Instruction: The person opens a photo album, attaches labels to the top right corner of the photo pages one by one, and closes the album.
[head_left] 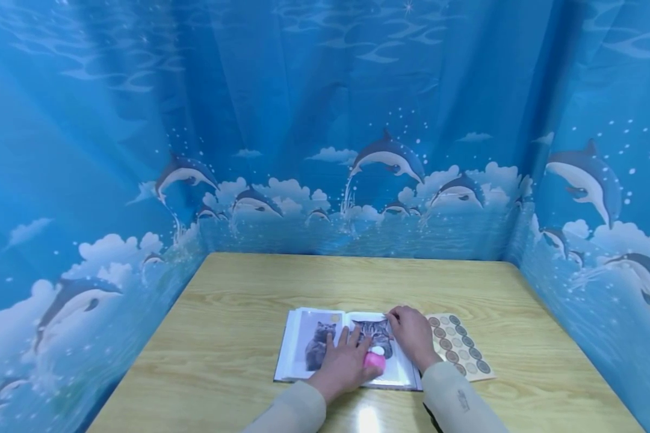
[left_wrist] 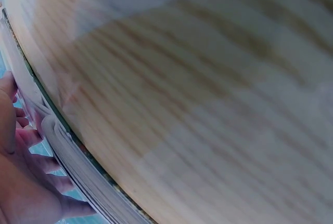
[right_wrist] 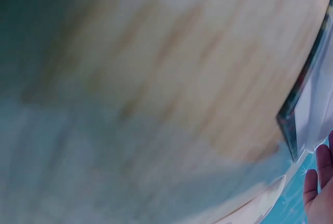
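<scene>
A photo album (head_left: pixel 403 377) lies spread on the table, with a grey cat photo (head_left: pixel 316 346) on its left page and a striped cat photo (head_left: pixel 376 331) on its right. My left hand (head_left: pixel 342 364) rests across the middle of the album, fingers spread over the pages. Next to its thumb shows a bright pink shape with a white top (head_left: pixel 375 362). At the upper right of the right page, my right hand (head_left: pixel 413 334) has its fingertips at the striped photo's corner; whether they pinch something I cannot tell. A small round yellowish sticker (head_left: pixel 335 317) marks the left page's top corner.
A sheet of round stickers (head_left: pixel 468 355) in brown, cream and dark grey lies right of the album, partly behind my right forearm. The wooden table (head_left: pixel 222 337) is enclosed by blue dolphin-print curtains (head_left: pixel 314 120) at the back and both sides.
</scene>
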`<state>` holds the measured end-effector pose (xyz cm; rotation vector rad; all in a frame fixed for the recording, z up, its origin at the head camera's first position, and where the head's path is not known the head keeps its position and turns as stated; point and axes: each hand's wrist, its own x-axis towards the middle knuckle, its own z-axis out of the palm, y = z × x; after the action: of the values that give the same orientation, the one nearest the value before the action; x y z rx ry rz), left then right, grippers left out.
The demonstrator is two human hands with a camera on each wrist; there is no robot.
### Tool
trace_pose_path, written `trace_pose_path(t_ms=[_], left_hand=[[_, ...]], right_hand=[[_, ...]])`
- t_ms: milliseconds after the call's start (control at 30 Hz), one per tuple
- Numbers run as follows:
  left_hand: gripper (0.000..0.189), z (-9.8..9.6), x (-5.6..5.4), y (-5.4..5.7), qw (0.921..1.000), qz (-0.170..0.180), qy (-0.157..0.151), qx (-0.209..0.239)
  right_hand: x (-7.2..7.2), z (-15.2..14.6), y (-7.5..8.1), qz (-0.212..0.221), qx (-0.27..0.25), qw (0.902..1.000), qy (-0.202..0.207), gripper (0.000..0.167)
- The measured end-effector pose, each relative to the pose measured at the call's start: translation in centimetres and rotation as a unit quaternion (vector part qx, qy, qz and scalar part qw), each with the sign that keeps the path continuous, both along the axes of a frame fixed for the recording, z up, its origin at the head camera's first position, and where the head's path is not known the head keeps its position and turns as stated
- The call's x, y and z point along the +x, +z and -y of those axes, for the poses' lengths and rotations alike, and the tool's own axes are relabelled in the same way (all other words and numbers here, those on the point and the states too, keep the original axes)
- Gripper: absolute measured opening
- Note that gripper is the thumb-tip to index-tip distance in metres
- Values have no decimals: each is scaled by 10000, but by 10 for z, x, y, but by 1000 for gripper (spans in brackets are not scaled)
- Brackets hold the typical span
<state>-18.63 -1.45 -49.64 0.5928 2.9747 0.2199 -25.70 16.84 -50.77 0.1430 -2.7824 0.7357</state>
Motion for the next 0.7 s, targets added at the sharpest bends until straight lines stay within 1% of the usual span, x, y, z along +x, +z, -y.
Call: trace_pose_path(t_ms=[333, 467, 700], left_hand=[[80, 0, 0, 1, 10000, -13, 5, 2], [80, 0, 0, 1, 10000, 0, 10, 21], [81, 0, -2, -2, 10000, 9, -6, 68]], right_hand=[[3, 1, -2, -198, 212, 9995, 140, 14], [4, 2, -3, -278, 374, 9987, 226, 14], [6, 3, -5, -216, 597, 9975, 302, 14]])
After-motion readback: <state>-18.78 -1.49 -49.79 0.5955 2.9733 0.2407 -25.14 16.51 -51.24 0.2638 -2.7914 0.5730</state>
